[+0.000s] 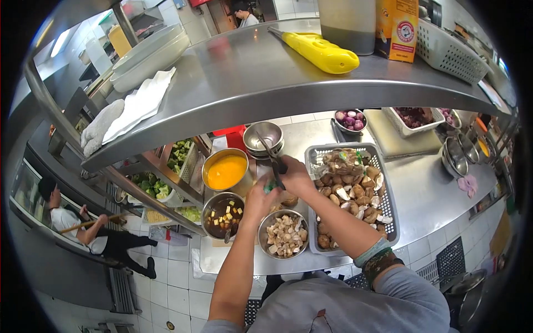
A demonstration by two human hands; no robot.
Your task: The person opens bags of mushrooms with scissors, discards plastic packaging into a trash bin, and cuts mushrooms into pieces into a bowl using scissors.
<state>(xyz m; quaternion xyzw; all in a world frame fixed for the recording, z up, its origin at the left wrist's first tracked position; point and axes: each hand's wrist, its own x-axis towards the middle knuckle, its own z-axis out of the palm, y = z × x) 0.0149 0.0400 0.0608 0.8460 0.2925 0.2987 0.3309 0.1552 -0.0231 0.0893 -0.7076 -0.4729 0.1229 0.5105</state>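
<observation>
My right hand (296,176) is closed around the dark handle of a knife (270,145), its blade pointing up and away over the stacked metal bowls (264,137). Close beside it, my left hand (260,201) has curled fingers; a small green thing shows at the fingertips, too unclear to name. Brown mushrooms (288,200) lie partly hidden beside my hands. Below them stands a metal bowl (307,244) of cut mushroom pieces (284,236). To the right, a grey perforated basket (390,208) holds whole mushrooms (347,194) and a plastic bag of more.
Left of my hands stand a pot of orange liquid (226,171) and a pot of dark liquid with yellow cubes (223,215). A steel shelf (239,66) spans above, bearing a yellow-handled tool (322,53). Onions (350,120) sit behind the basket. Another person (91,230) holds a pole at left.
</observation>
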